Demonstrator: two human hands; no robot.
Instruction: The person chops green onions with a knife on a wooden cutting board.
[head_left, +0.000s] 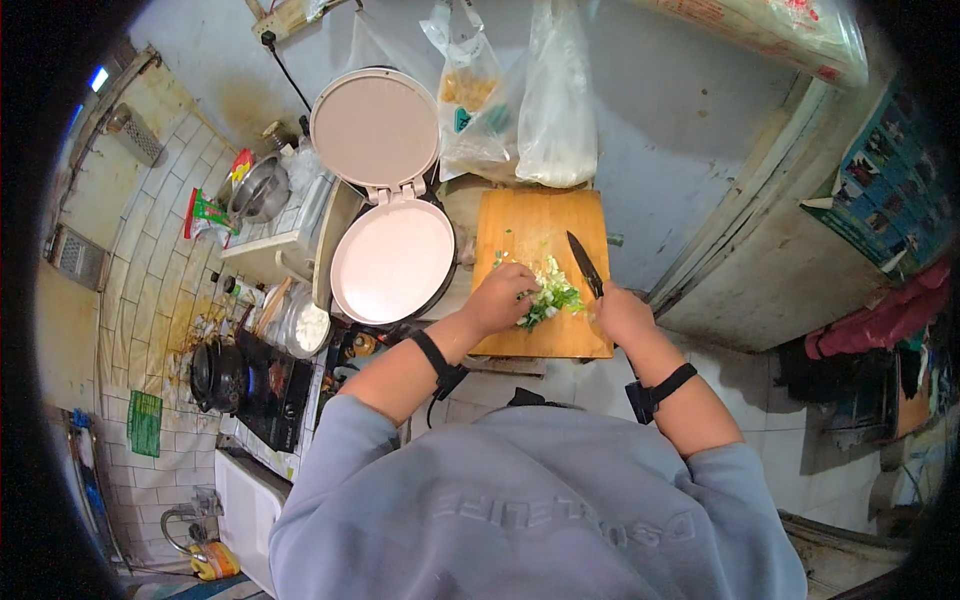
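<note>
A wooden cutting board (540, 217) lies before me, with a pile of chopped green and white vegetable (553, 298) on it, likely scallion. My left hand (501, 296) rests at the left side of the pile, fingers bent down against it. Whether the fingers pinch any pieces is hidden. At the board's right edge, my right hand (624, 313) grips a dark-bladed kitchen knife (583, 260). Its blade points away from me and sits to the right of the pile. Small green bits are scattered farther up the board.
Left of the board stands a round electric griddle (393, 261), its lid raised. Plastic bags (559, 112) hang behind the board. Farther left are a bowl with white contents (309, 330), a black pot (217, 375), a cooktop (277, 397) and a white sink (244, 517).
</note>
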